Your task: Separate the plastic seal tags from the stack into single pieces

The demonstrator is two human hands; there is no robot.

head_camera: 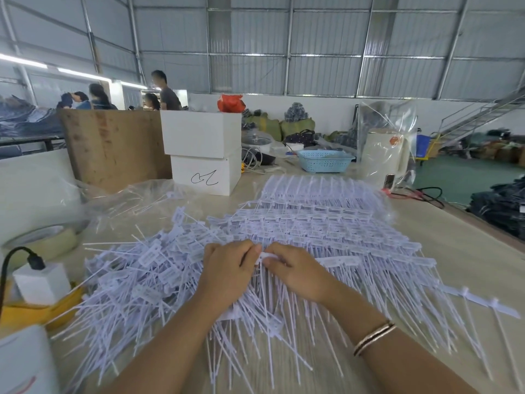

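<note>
a: why do both hands meet at one spot?

b: the left hand (227, 270) and right hand (297, 273) each curl fingers and pinch the same white seal tag (262, 256), probably to snap it off its neighbour; the joint itself is too blurred to be sure.

a: and the rest?

b: the loose pile (136, 280) lies left, where freed singles seem to drop. the joined stack (318, 217) lies just beyond the hands, rows in reach. farther off stand two white boxes (203, 155) and a blue basket (324, 160).
</note>
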